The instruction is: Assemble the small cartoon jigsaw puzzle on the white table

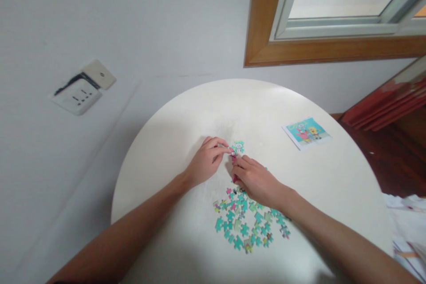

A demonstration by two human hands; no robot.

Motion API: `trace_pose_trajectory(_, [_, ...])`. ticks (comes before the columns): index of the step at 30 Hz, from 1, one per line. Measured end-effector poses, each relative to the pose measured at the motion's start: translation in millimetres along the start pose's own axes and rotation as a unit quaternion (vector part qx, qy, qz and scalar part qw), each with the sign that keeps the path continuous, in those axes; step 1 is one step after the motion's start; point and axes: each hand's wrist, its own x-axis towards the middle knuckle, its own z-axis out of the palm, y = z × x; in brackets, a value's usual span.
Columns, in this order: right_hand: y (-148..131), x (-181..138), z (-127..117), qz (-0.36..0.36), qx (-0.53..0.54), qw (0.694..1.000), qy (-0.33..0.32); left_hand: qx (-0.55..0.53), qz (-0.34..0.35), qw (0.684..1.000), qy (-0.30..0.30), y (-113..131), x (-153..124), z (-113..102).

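On the white round table [159, 142], a small joined group of jigsaw pieces [238, 146] in teal and white lies just beyond my hands. A pink section [232, 152] adjoins it on the near side. My left hand [207, 159] rests to the left, its index finger stretched out with the tip on that pink section. From the right comes my right hand [254, 179], its fingers closed together on a pink puzzle piece [235, 178], mostly covered by them. Loose puzzle pieces [244, 230], mainly teal with some pink and yellow, are scattered nearer to me.
A picture card [308, 133] with cartoon figures lies at the table's right. Behind the table are a wall with a socket [77, 96] and a wood-framed window [256, 49]. Red fabric [386, 102] hangs at the right.
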Motion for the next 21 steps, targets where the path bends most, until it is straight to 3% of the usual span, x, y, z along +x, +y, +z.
trace_pose_trajectory(4, [-2,-1,-1,-0.01,0.01,1.0,-0.004,-0.007,0.001,1.0,-0.016,0,1,0])
trace_pose_trajectory(7, [2,-1,-1,0.008,0.114,0.993,0.016,-0.022,-0.007,0.999,-0.03,2,2,-1])
trace_pose_trajectory(9, [8,-1,1,0.072,0.217,0.972,0.056,-0.04,-0.003,0.998,-0.048,5,3,-3])
trace_pose_trajectory(13, [20,1,8,0.198,0.359,0.901,0.143,-0.057,0.033,0.993,-0.095,11,3,-5])
trace_pose_trajectory(19, [22,6,14,0.209,0.47,0.845,0.147,-0.035,0.054,0.994,-0.093,14,3,-4])
trace_pose_trajectory(21, [20,7,14,0.207,0.48,0.839,0.15,-0.027,0.051,0.994,-0.09,13,2,-4])
